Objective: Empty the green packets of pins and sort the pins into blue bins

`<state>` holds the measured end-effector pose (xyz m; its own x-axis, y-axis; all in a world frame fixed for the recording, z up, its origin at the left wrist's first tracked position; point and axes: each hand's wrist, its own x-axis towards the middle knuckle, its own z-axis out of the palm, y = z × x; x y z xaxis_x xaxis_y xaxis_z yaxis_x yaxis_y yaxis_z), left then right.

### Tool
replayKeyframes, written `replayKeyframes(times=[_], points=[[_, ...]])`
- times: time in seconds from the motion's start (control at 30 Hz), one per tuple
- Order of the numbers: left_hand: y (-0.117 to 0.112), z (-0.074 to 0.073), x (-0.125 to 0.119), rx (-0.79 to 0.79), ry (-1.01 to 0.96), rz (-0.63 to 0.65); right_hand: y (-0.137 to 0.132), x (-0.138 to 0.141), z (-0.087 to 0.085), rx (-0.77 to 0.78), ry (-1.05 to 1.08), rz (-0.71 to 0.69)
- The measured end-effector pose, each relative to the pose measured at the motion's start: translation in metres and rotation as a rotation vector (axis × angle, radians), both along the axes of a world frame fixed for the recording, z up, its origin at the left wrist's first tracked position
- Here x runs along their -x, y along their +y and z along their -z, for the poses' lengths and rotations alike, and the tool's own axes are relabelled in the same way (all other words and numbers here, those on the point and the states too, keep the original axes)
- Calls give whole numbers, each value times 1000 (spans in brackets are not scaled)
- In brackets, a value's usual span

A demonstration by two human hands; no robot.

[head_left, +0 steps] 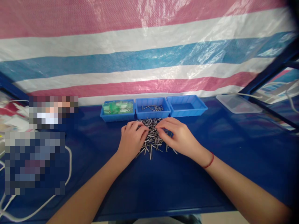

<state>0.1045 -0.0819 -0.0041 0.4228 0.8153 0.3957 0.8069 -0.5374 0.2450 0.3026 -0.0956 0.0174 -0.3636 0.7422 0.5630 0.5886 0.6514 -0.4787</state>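
Observation:
A heap of small metal pins [153, 138] lies on the blue table [163, 183] in front of three blue bins. My left hand [132, 138] rests on the left side of the heap with its fingers curled onto the pins. On the right side, my right hand [177, 135] has its fingers bent and its fingertips pressed into the pins. Whether either hand grips any pins is hidden by the fingers. A red string circles my right wrist.
The left bin [118, 109] holds green and clear pieces, the middle bin [152, 108] has a few pins, and the right bin [186, 105] looks bare. A clear lid [238, 103] lies at right, a white cable [58, 193] at left, a striped tarp behind.

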Motion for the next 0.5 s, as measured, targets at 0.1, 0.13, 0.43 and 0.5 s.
replayKeyframes(times=[0.1, 0.13, 0.43, 0.5], points=[[0, -4, 0, 50, -143, 16, 0, 1, 3, 29, -8, 3], [-1, -5, -1, 97, -236, 28, 0, 2, 5, 47, -9, 6], [-18, -11, -4, 356, -703, 127, -1, 9, 11, 480, 428, -57], [-20, -14, -5, 337, -706, 157, -3, 10, 9, 544, 510, -94]])
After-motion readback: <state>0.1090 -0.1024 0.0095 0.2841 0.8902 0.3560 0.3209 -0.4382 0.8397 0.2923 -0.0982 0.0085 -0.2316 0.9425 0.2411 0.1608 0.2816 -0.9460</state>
